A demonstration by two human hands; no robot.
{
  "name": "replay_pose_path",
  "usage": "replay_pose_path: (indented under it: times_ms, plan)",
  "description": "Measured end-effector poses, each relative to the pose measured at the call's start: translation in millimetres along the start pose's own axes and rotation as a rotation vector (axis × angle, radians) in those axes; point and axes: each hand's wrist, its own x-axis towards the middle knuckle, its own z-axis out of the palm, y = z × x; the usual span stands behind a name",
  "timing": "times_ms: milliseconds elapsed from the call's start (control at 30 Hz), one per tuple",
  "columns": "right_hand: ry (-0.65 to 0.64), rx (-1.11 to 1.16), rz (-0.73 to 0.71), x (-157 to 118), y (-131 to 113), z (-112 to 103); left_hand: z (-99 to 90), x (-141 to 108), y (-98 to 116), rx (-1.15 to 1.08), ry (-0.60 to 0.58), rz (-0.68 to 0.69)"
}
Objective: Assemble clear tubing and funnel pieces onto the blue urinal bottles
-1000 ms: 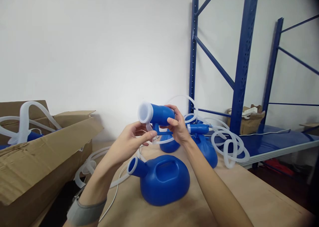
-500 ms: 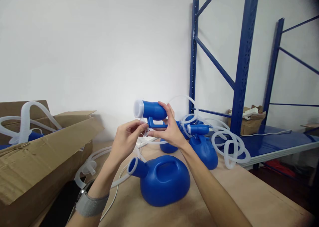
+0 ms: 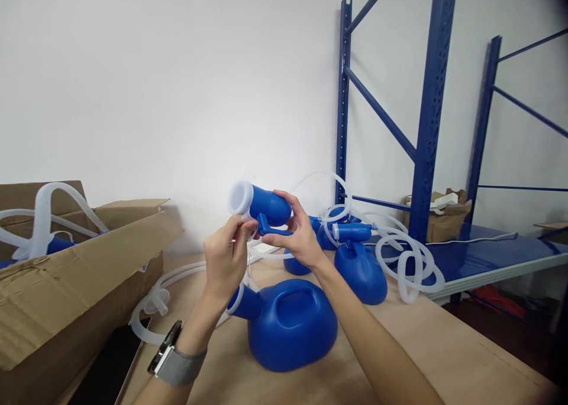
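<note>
My right hand grips a blue urinal head, a short tube with a handle below it, and holds it up above the table. A whitish translucent cap covers its wide end, which is turned left and toward me. My left hand is closed just under the cap, its fingers pinching the cap's small clear tab by the end of the handle; fingers partly hide the tab. Below both hands stands a blue urinal bottle, its open neck pointing up and left. Part of that neck is behind my left wrist.
At left an open cardboard box holds white hoses and blue parts, beside a black phone. More blue bottles and coiled hose lie at right. A blue rack stands behind the table.
The urinal head has moved slightly left and tilted, so its capped end faces me more. My left hand has rotated more upright, still at the tab. The bottle below stays put.
</note>
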Motion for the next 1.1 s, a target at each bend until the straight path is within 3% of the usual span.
replay_pose_path:
  times_ms: [167,267,367,533,700,833,1100]
  plan:
    - [-0.017,0.05,-0.067,-1,6,8,1.8,-6,-7,0.23,0.152,0.182]
    - [-0.06,-0.045,-0.087,-4,3,10,3.6,-7,-12,0.373,0.26,0.395]
    - [-0.036,-0.192,-0.109,-8,-5,14,3.8,-4,-12,0.452,0.385,0.509]
    - [0.042,-0.373,-0.093,-12,-16,20,0.8,-1,-11,0.501,0.395,0.592]
    - [0.104,-0.535,-0.181,-12,-14,18,4.2,-4,-8,0.465,0.352,0.56]
    - [0.119,-0.539,-0.238,-11,-9,15,7.0,-5,-2,0.443,0.35,0.523]
    - [0.144,-0.505,-0.21,-12,-5,18,11.8,-9,1,0.374,0.303,0.443]
